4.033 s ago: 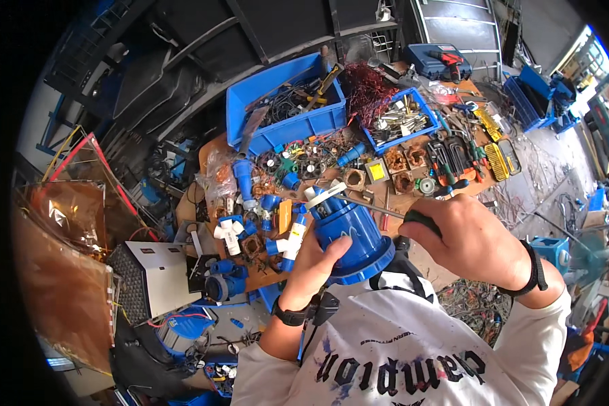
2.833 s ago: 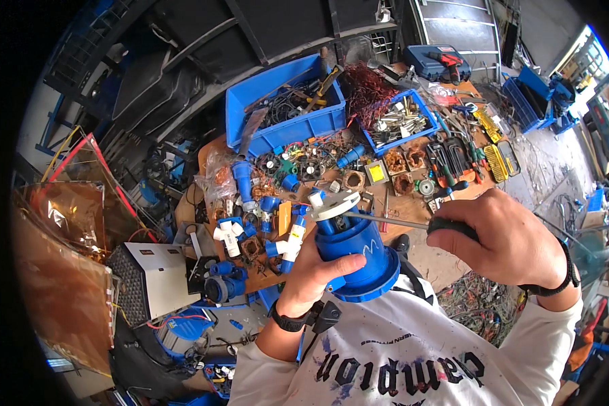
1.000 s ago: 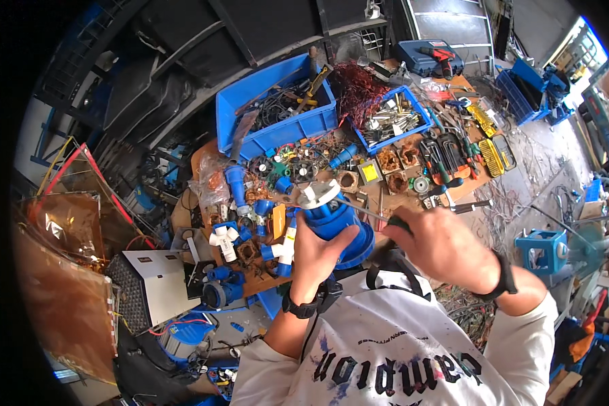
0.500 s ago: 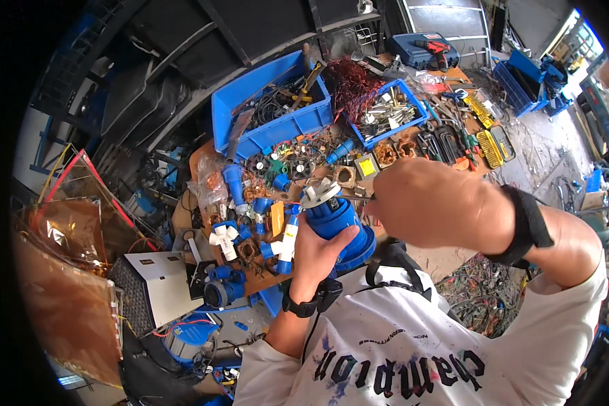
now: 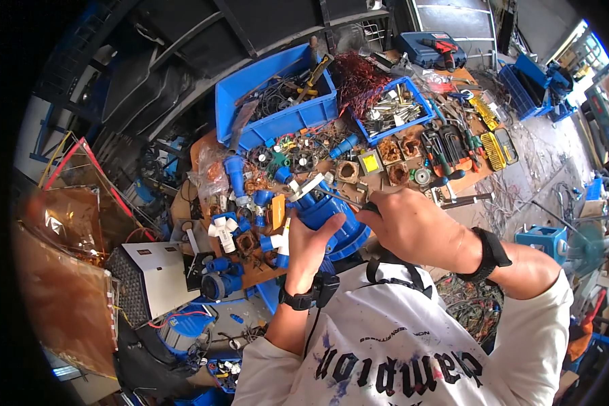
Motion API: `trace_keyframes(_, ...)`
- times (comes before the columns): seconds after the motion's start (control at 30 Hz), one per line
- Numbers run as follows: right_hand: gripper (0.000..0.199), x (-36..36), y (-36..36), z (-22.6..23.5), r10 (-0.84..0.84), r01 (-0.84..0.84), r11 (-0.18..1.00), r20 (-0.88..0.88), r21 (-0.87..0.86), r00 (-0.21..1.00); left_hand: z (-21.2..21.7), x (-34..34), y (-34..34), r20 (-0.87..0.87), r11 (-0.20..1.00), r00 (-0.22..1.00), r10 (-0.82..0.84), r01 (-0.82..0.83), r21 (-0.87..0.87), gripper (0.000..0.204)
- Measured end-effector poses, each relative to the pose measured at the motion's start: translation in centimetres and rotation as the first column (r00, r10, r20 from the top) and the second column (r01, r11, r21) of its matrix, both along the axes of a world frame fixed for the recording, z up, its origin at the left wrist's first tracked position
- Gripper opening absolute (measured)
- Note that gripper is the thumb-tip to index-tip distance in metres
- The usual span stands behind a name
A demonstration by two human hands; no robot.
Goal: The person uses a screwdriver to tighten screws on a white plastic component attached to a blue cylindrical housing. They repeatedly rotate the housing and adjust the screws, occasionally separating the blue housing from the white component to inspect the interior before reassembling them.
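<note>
My left hand (image 5: 307,249) is wrapped round a blue cylindrical plastic housing (image 5: 348,237), thumb across its side. The housing leans to the upper left, its wide flange close to my shirt. A pale grey-white fitting (image 5: 307,187) sits at its far end. My right hand (image 5: 419,227) is closed on the dark handle of a screwdriver (image 5: 342,197). Its thin metal shaft runs left over the housing toward the fitting; whether the tip touches, I cannot tell. White-and-blue pipe fittings (image 5: 223,232) lie to the left of my left hand.
A blue crate (image 5: 294,118) of cables and tools stands at the back, beside a blue tray (image 5: 394,132) of metal parts. Pliers and hex keys (image 5: 450,145) lie at right, below a red drill (image 5: 446,51) on a blue case. A white-topped box (image 5: 159,271) is at left.
My right hand has lowered and turned, bringing the screwdriver's dark handle into sight. The blue housing has tilted further to the left in my left hand. The view has shifted slightly.
</note>
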State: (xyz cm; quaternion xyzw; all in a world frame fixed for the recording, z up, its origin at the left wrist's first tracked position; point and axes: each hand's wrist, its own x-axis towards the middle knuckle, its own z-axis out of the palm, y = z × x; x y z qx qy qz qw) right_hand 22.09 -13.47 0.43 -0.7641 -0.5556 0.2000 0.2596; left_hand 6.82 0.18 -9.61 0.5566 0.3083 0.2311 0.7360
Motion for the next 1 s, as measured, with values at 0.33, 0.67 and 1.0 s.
trace_keyframes(0.33,0.038,-1.1,-0.9,-0.5,-0.174,0.172,0.984,-0.333,-0.034,0.927,0.5,0.7,-0.3,0.031,0.999,0.999,0.034,-0.034,0.012,0.037)
trace_keyframes(0.67,0.042,-1.0,-1.3,-2.1,-0.211,0.207,0.976,-0.490,-0.064,0.846,0.4,0.7,-0.3,0.038,1.000,0.999,-0.020,0.019,0.020,0.040)
trace_keyframes(1.0,0.046,-1.0,-0.9,-2.7,-0.257,0.169,0.966,-0.752,-0.194,0.607,0.1,0.3,-0.1,0.038,0.999,0.999,0.022,-0.023,0.029,0.035)
